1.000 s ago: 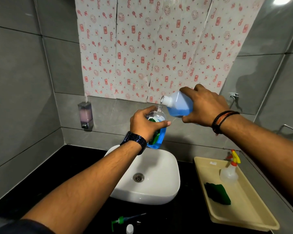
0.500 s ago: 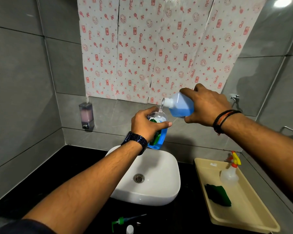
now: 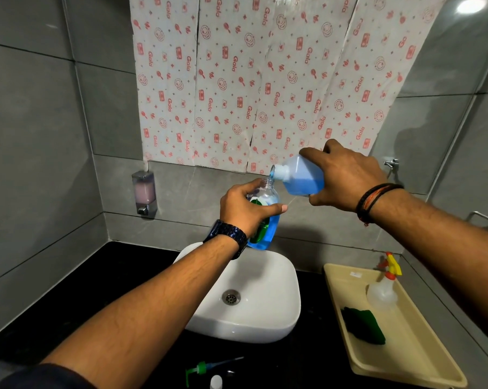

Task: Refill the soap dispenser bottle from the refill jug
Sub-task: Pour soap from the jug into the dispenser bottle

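My left hand [image 3: 244, 206] grips a clear soap dispenser bottle [image 3: 266, 220] with a green label, held upright above the white basin [image 3: 265, 318]. Blue liquid fills its lower part and its neck is uncapped. My right hand [image 3: 346, 181] holds a translucent refill jug [image 3: 300, 176] tipped on its side, blue liquid inside. The jug's white spout sits right at the bottle's mouth, and blue liquid shows at the spout. The green pump head [image 3: 206, 369] with its tube lies on the black counter near the front, next to a small white cap [image 3: 216, 381].
A beige tray [image 3: 405, 357] on the right holds a clear spray bottle [image 3: 383, 290] and a green scrub pad [image 3: 363, 325]. A wall-mounted dispenser [image 3: 144, 192] with pink liquid hangs at the left. Patterned paper covers the wall behind.
The jug has tilted a little further and its spout has come down to the bottle's mouth. Both hands have stayed over the basin.
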`<state>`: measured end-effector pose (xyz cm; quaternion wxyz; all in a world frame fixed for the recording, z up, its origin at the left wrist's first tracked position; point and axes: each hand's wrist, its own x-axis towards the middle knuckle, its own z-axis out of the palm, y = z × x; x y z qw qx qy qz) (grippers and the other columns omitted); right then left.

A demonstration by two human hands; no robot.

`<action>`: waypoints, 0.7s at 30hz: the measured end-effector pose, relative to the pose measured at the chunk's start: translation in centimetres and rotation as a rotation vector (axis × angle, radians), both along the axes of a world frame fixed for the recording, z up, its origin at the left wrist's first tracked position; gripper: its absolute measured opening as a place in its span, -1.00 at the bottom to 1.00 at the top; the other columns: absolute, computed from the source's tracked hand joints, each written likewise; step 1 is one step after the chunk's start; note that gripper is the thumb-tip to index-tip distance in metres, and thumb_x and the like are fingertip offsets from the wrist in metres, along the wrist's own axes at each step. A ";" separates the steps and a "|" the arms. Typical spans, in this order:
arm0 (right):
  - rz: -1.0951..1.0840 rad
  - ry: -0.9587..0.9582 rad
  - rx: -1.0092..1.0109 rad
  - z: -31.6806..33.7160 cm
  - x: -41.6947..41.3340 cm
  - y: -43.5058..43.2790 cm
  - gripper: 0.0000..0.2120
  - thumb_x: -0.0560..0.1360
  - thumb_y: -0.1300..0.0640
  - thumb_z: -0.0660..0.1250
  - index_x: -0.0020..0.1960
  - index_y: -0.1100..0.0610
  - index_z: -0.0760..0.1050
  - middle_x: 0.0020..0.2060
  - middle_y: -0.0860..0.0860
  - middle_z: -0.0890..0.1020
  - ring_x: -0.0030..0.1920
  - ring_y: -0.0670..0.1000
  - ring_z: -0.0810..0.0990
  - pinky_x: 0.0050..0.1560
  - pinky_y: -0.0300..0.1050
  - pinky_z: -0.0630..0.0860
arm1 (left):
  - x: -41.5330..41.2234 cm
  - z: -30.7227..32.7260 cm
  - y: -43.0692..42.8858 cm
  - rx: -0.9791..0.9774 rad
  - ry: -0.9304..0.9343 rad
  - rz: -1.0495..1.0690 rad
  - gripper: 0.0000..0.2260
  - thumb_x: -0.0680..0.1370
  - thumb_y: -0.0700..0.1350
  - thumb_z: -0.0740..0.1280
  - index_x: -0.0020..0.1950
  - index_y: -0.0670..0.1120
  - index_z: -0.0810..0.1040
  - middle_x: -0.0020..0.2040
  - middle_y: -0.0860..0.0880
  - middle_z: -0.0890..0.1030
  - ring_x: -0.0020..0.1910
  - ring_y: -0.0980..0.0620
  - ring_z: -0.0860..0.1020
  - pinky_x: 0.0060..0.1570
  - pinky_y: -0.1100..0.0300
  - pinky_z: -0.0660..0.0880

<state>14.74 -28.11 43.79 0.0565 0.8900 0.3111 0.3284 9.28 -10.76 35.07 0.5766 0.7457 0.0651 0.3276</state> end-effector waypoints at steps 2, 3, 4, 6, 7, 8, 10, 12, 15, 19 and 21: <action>0.005 -0.001 0.003 0.0 0.0 0.0 -0.22 0.18 -0.14 0.51 0.28 -0.12 0.21 -0.02 0.08 0.45 -0.10 0.15 0.51 -0.32 -0.04 0.40 | 0.0 0.0 0.0 -0.003 0.001 -0.006 -0.36 0.12 0.02 0.63 0.16 0.01 0.58 0.01 0.06 0.61 -0.04 0.11 0.57 -0.04 0.27 0.50; 0.006 -0.001 0.004 0.0 0.0 0.0 -0.22 0.18 -0.14 0.52 0.28 -0.12 0.21 -0.03 0.08 0.45 -0.10 0.14 0.51 -0.33 -0.05 0.39 | 0.0 0.0 0.0 -0.005 0.001 -0.007 -0.36 0.12 0.02 0.63 0.17 0.01 0.58 0.01 0.06 0.60 -0.03 0.10 0.57 -0.03 0.26 0.50; 0.005 -0.001 0.005 0.0 0.0 0.0 -0.22 0.18 -0.14 0.52 0.28 -0.12 0.22 -0.03 0.08 0.45 -0.11 0.14 0.51 -0.33 -0.06 0.38 | 0.1 0.0 0.0 -0.007 0.002 -0.007 -0.36 0.12 0.02 0.63 0.17 0.01 0.58 0.01 0.06 0.60 -0.03 0.10 0.57 -0.02 0.24 0.51; 0.004 -0.006 0.001 0.0 0.0 -0.1 -0.22 0.18 -0.14 0.52 0.29 -0.12 0.22 -0.04 0.08 0.45 -0.12 0.14 0.51 -0.34 -0.06 0.38 | 0.1 -0.1 0.0 -0.010 0.001 -0.006 -0.35 0.12 0.02 0.63 0.17 0.00 0.57 0.00 0.07 0.59 -0.04 0.10 0.57 -0.02 0.24 0.50; 0.004 -0.010 -0.001 0.0 0.0 -0.1 -0.22 0.18 -0.14 0.52 0.28 -0.12 0.22 -0.03 0.08 0.45 -0.11 0.14 0.51 -0.34 -0.05 0.39 | 0.1 -0.1 0.0 -0.010 0.000 -0.005 -0.35 0.12 0.02 0.63 0.18 0.00 0.57 0.00 0.07 0.59 -0.04 0.10 0.57 -0.03 0.26 0.49; 0.003 -0.012 -0.003 0.0 0.0 -0.1 -0.22 0.18 -0.14 0.52 0.28 -0.12 0.21 -0.03 0.09 0.45 -0.11 0.14 0.51 -0.33 -0.04 0.40 | 0.1 -0.1 0.0 -0.008 -0.001 -0.004 -0.35 0.11 0.02 0.63 0.18 0.00 0.57 0.00 0.07 0.59 -0.04 0.11 0.57 -0.04 0.27 0.49; 0.005 -0.013 -0.001 0.0 0.0 0.0 -0.22 0.17 -0.13 0.52 0.28 -0.12 0.21 -0.03 0.09 0.45 -0.11 0.15 0.51 -0.33 -0.03 0.42 | 0.1 -0.1 0.0 -0.005 0.001 -0.003 -0.35 0.11 0.02 0.63 0.17 0.00 0.57 0.00 0.07 0.60 -0.05 0.13 0.57 -0.07 0.30 0.47; 0.007 -0.016 -0.001 0.0 0.0 0.0 -0.23 0.17 -0.13 0.52 0.27 -0.12 0.21 -0.03 0.09 0.45 -0.11 0.15 0.51 -0.33 -0.02 0.44 | 0.1 0.0 -0.1 -0.007 0.002 -0.006 -0.35 0.12 0.02 0.63 0.17 0.01 0.57 -0.02 0.08 0.59 -0.09 0.19 0.55 -0.13 0.37 0.44; 0.011 -0.024 -0.003 0.0 0.0 0.0 -0.23 0.17 -0.13 0.52 0.27 -0.12 0.22 -0.03 0.09 0.46 -0.12 0.14 0.51 -0.35 -0.04 0.41 | 0.0 0.0 -0.1 -0.007 0.003 -0.008 -0.36 0.12 0.03 0.63 0.17 0.02 0.58 -0.03 0.10 0.58 -0.11 0.24 0.53 -0.20 0.45 0.40; 0.009 -0.021 -0.005 0.1 0.0 -0.1 -0.23 0.17 -0.13 0.52 0.28 -0.12 0.21 -0.03 0.09 0.45 -0.12 0.14 0.51 -0.33 -0.04 0.43 | 0.0 0.0 -0.1 -0.005 0.000 -0.008 -0.36 0.12 0.04 0.62 0.17 0.02 0.57 -0.02 0.11 0.58 -0.08 0.19 0.54 -0.21 0.46 0.39; 0.009 -0.024 -0.001 0.1 -0.1 -0.1 -0.23 0.17 -0.13 0.52 0.27 -0.12 0.21 -0.04 0.09 0.45 -0.14 0.13 0.51 -0.34 -0.05 0.41 | 0.1 0.0 -0.1 -0.006 -0.002 -0.005 -0.36 0.12 0.04 0.63 0.18 0.02 0.57 -0.02 0.11 0.59 -0.07 0.18 0.55 -0.20 0.46 0.40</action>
